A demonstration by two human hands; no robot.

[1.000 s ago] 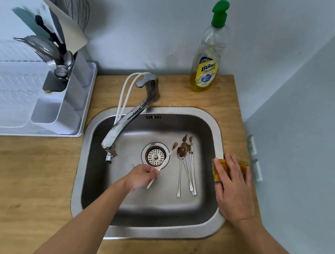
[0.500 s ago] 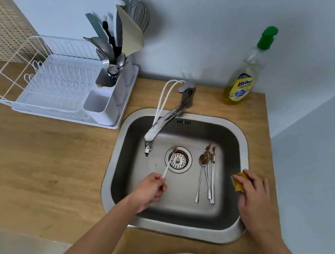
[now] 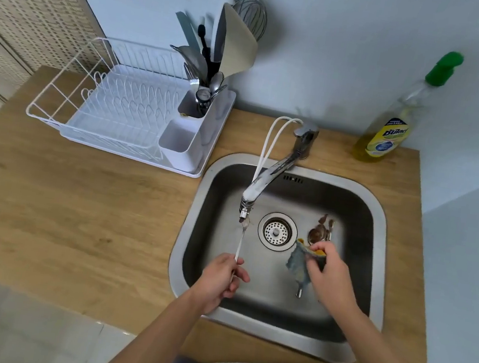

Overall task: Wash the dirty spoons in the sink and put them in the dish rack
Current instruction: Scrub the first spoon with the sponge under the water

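Head view: left hand [image 3: 220, 281] pinches a spoon [image 3: 241, 236] by its handle, bowl raised just under the faucet [image 3: 265, 181] spout inside the sink [image 3: 378, 230]. Right hand [image 3: 328, 273] grasps a sponge [image 3: 302, 261] with curled fingers, above the remaining dirty spoons [image 3: 318, 233] lying right of the drain [image 3: 276, 231]. Dish rack [image 3: 120, 104] stands on the counter [image 3: 76, 205], left of the sink.
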